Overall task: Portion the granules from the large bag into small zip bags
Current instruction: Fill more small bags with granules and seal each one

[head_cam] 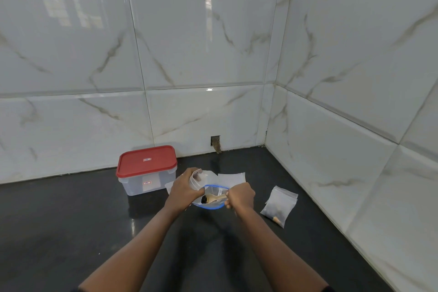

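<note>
The large bag, soft clear plastic with a blue zip rim, sat open-mouthed on the glossy black counter, out from its back right corner. A wooden spoon lay inside, with dark granules on its bowl. The right hand was clenched round the handle. The left hand curled round a crumpled small zip bag, both forearms stretched forward. Flat empty zip bags lay just behind, filled bags near the right edge, and a red-lidded clear box at the back edge.

Looks like a home kitchen corner here: glossy marble-veined wall tiles meeting at the far right, a dark polished counter, and a red-lidded food container far left.
</note>
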Demonstrator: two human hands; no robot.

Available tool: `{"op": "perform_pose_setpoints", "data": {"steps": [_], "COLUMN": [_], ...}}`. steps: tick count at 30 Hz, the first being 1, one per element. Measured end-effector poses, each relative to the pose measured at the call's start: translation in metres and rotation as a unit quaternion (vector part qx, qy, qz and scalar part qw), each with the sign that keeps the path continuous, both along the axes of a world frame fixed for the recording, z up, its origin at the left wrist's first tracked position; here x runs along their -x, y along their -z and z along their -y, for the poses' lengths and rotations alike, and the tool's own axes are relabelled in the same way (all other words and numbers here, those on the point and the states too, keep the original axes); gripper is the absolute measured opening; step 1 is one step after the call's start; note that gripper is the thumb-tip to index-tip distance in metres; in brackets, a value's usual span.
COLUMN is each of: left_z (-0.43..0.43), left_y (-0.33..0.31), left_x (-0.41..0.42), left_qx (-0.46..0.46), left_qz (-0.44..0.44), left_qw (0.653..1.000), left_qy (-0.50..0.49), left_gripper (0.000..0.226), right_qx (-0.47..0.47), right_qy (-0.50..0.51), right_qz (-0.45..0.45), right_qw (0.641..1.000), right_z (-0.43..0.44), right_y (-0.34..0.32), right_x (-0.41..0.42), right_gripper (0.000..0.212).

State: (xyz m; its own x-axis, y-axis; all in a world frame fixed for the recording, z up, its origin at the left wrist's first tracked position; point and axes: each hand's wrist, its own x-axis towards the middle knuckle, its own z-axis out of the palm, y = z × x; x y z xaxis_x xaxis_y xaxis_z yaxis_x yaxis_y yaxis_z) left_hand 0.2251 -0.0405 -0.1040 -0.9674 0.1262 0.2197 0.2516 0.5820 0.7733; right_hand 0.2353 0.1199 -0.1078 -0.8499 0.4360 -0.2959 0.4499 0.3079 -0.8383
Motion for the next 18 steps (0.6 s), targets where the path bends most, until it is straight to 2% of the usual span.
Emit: {"op": "perform_pose_setpoints", "data": {"steps": [5,13,18], "left_z": [0.0,-0.002,-0.004], "left_y": [0.0,-0.003,-0.003], "left_x": [-0.003,0.002,0.006], "left_qx": [-0.011,-0.032,-0.042], "left_qz": [0.019,-0.01,0.001], "left_qw": [1.0,0.999,0.999], "left_qy": [0.011,-0.008,-0.002], "left_gripper": [0.067,0.056,0.058], "right_qx": [0.04,0.103,0.147], "right_qy": [0.022,-0.034,-0.056], "right_qz": [0.0,0.03,0.003], "right_qw": [0.999,0.994,0.987], "right_z": [-0.012,-0.051,-0.071], "right_y": [-0.003,-0.048,-0.084], "right_x": [-0.001,-0.009,-0.016], "right_gripper": [0.016,0.015,0.023]}}
